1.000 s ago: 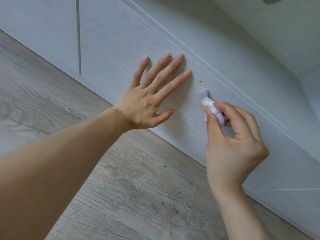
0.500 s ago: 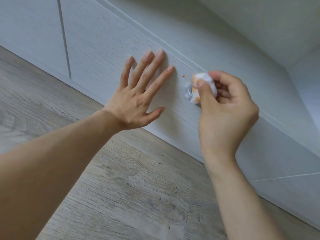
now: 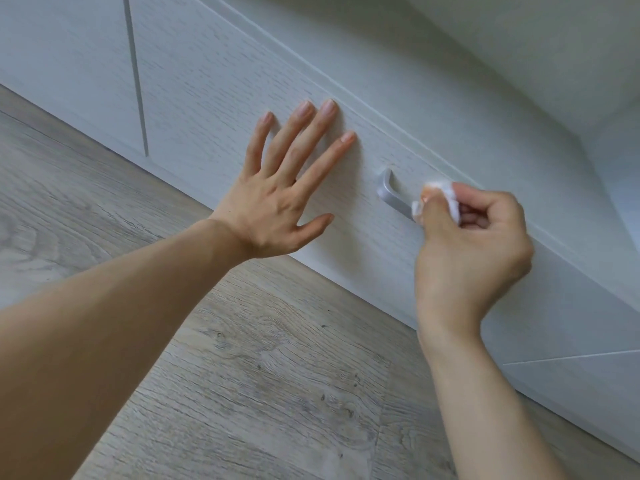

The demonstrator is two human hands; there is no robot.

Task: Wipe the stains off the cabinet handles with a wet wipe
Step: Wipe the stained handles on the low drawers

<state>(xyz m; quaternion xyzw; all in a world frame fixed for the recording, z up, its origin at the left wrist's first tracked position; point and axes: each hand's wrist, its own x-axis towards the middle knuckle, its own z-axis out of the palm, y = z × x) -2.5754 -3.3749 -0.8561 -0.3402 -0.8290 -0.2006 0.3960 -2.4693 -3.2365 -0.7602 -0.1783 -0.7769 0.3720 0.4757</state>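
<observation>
Clearly mid-wipe: left hand (image 3: pixel 277 199) spread wide, flat against drawer front (image 3: pixel 207 98); right hand (image 3: pixel 471 247) pinched shut around crumpled wet wipe (image 3: pixel 438 199), pressed onto silver handle (image 3: pixel 393 197) between both hands. Best done gripping firmly, dragging along bar's full length.

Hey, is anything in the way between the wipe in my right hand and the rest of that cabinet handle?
Nothing visible blocks it. The right hand pinches the wet wipe against the handle already, and the bare stretch of bar to its left is open. The left hand lies flat on the drawer front, clear of the handle.
</observation>
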